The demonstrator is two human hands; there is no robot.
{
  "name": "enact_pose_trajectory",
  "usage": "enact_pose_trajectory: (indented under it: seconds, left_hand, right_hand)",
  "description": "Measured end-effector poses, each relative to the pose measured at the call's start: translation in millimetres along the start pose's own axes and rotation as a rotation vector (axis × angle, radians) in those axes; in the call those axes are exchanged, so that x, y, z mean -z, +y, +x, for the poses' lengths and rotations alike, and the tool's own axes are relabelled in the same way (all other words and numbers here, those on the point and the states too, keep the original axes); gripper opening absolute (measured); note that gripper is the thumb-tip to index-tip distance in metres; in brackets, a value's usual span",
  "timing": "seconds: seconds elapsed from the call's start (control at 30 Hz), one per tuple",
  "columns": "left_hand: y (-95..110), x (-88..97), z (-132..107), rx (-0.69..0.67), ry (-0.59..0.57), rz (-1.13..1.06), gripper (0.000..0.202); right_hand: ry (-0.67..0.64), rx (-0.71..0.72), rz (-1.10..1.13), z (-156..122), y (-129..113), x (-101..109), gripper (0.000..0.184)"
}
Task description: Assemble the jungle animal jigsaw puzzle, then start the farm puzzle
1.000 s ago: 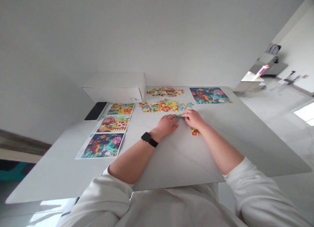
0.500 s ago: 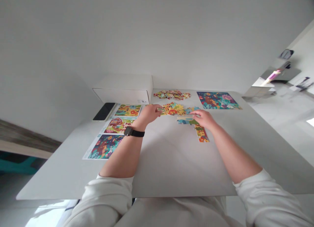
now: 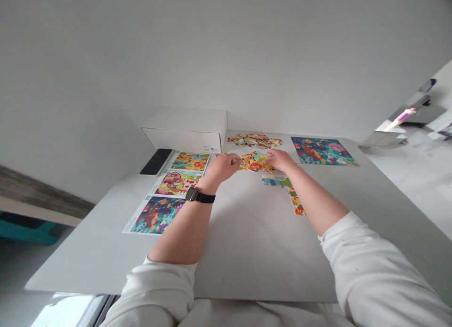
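Inspecting the white table (image 3: 268,256) from above: a white box (image 3: 185,131) stands at the far edge, a phone (image 3: 155,161) lies near it, and three picture sheets (image 3: 177,183) run down the left side, face up and in plain view. A picture card (image 3: 322,151) lies far right. A loose pile of puzzle pieces (image 3: 254,139) sits at the far edge, separate from a central cluster of pieces (image 3: 256,161) set within reach of both hands. A joined strip of pieces (image 3: 278,180) lies just nearer, on the right. The left hand (image 3: 221,168), with a watch (image 3: 196,195) at its wrist, meets the cluster's left edge, its fingers (image 3: 237,161) drawn together. The right hand (image 3: 280,160) rests on the cluster's right side, its fingers (image 3: 270,154) slightly spread. Any grip on a piece cannot be confirmed.
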State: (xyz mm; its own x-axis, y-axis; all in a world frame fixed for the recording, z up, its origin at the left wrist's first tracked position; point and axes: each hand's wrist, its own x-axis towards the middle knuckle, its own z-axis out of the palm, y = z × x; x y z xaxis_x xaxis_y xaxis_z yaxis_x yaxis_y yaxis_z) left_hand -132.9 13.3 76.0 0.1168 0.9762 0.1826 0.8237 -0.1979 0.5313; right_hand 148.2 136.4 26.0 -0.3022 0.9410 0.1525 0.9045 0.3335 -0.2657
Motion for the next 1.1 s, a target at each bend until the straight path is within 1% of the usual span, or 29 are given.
enact_pose_trajectory:
  seconds: [0.07, 0.13, 0.2, 0.27, 0.3, 0.37, 0.47, 0.53, 0.6, 0.67, 0.8, 0.87, 0.9, 0.97, 1.03, 1.1]
  left_hand:
    - [-0.7, 3.7, -0.1, 0.013, 0.019, -0.028, 0.031]
    - [-0.6, 6.8, -0.1, 0.018, 0.039, -0.045, 0.032]
    - [-0.4, 8.3, 0.1, 0.015, 0.053, -0.049, 0.033]
    - [-0.3, 8.3, 0.4, 0.009, 0.056, -0.048, 0.033]
    - [-0.3, 8.0, 0.5, 0.006, 0.053, -0.047, 0.033]
    - [-0.1, 7.6, 0.7, -0.003, 0.049, -0.044, 0.033]
    - [1.1, 9.0, 0.3, -0.007, 0.073, -0.040, 0.034]
    - [3.1, 12.0, -0.3, -0.002, 0.087, -0.046, 0.034]
    - [7.1, 16.0, -1.3, 0.001, 0.096, -0.048, 0.035]
    - [13.7, 19.8, -3.0, -0.012, 0.116, -0.040, 0.035]
    - [35.8, 22.6, -13.1, -0.075, 0.164, -0.075, 0.035]
    - [48.3, 21.4, -22.6, -0.115, 0.153, -0.115, 0.034]
    - [53.5, 20.6, -28.2, -0.133, 0.141, -0.140, 0.035]
    - [60.2, 18.6, -40.6, -0.160, 0.112, -0.227, 0.040]
    - [61.1, 16.1, -53.3, -0.168, 0.111, -0.354, 0.049]
    - [57.2, 11.7, -66.0, -0.157, 0.101, -0.455, 0.055]
  right_hand:
    - [-0.006, 0.006, -0.048, 4.8, -5.5, -7.3, 0.043]
    - [-0.029, -0.018, -0.068, 7.7, -8.1, -10.2, 0.048]
    - [-0.060, -0.067, -0.052, 9.2, -8.3, -8.2, 0.054]
    - [-0.053, -0.112, -0.019, 9.2, -6.0, -2.1, 0.055]
    - [-0.022, -0.130, 0.003, 8.5, -4.0, 1.9, 0.052]
    - [0.080, -0.152, 0.064, 5.9, 2.0, 10.7, 0.038]
    - [0.224, -0.189, 0.235, -1.9, 13.2, 23.4, 0.017]
    - [0.272, -0.229, 0.408, -11.1, 19.1, 30.3, 0.016]
    - [0.289, -0.245, 0.581, -24.8, 20.6, 35.8, 0.023]
    - [0.279, -0.217, 0.708, -43.4, 16.6, 39.5, 0.031]
    - [0.189, -0.170, 0.911, -90.1, -5.6, 41.4, 0.046]
    - [0.146, -0.158, 0.994, -114.1, -19.4, 41.4, 0.049]
    - [0.102, -0.150, 1.034, -125.4, -25.8, 41.7, 0.049]
    - [0.035, -0.126, 1.085, -145.8, -36.6, 43.7, 0.048]
    - [0.002, -0.101, 1.113, -162.2, -43.7, 46.3, 0.046]
    - [0.004, -0.085, 1.135, -174.3, -47.6, 47.2, 0.046]
